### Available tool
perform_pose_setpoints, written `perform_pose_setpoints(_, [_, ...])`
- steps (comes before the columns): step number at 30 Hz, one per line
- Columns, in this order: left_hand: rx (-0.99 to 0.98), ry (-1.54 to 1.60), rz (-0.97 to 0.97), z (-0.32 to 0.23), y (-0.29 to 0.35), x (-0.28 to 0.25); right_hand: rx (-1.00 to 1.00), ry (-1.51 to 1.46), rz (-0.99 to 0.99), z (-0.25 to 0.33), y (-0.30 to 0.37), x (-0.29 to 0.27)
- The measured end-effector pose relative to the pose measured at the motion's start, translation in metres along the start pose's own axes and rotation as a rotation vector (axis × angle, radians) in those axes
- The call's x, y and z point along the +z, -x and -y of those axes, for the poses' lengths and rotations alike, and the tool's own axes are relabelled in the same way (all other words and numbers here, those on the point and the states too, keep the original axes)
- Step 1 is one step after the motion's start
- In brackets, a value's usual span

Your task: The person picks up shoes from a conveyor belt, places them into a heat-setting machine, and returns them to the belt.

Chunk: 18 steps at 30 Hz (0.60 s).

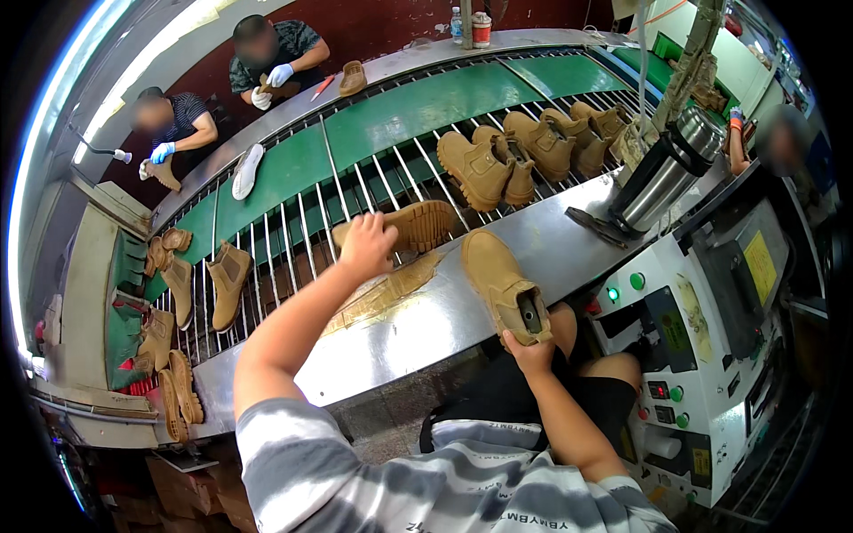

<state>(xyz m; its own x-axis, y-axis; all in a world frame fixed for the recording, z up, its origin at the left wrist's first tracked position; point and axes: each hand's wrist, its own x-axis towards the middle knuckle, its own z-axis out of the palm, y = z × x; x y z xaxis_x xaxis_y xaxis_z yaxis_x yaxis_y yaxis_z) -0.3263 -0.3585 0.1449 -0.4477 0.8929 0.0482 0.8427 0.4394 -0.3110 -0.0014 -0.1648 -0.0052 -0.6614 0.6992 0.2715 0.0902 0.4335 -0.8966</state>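
The boot is showing a tan, sandy upper with a dark opening at its top. The second boot is showing tan too, with a ridged sole of the same shade. The boots on the conveyor are all showing the same tan. The conveyor belt is showing green beneath silver-grey metal rods. The tabletop is gleaming grey steel, smeared with a yellowish-brown patch. The person's shirt is showing grey and white stripes. The machine is showing white panels with green buttons and a yellow label. The flask is shining silver and black.
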Motion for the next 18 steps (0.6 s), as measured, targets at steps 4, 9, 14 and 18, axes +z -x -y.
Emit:
perform_pose_setpoints(4, [-0.259,0.125,0.013,-0.029,0.064,-0.051,0.031,-0.05,0.024,0.01,0.0,0.003])
perform_pose_setpoints(9, [-0.483,0.77,0.195,-0.046,0.116,-0.031,0.132,-0.234,-0.076,0.038,-0.027,-0.003])
perform_pose_setpoints(14, [-0.56,0.832,-0.103,-0.063,0.113,0.02,0.361,-0.559,-0.08,0.058,-0.094,0.027])
perform_pose_setpoints(18, [-0.59,0.808,-0.105,-0.071,0.106,0.029,0.247,-0.649,-0.091,0.102,-0.16,0.104])
